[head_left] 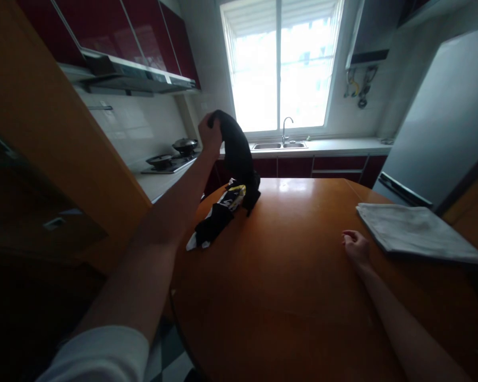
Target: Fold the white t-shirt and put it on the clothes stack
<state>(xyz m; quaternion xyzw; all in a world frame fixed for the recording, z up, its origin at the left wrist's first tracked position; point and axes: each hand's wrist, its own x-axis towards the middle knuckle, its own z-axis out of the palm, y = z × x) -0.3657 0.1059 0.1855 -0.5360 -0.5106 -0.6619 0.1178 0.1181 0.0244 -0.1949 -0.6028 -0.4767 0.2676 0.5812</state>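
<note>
My left hand (209,132) is raised above the far left of the round wooden table (295,276) and is closed on a black garment (239,159). The garment hangs down from that hand; its lower end, with white and yellow print, lies on the table. My right hand (355,245) rests on the table to the right, fingers curled in, holding nothing that I can see. It lies just left of a folded grey-white cloth (414,231).
A wooden cabinet (56,159) stands close on the left. Behind it, a stove with two pans (171,154) sits under a range hood. A sink with a tap (281,142) is below the bright window. A grey fridge (442,122) stands at the right.
</note>
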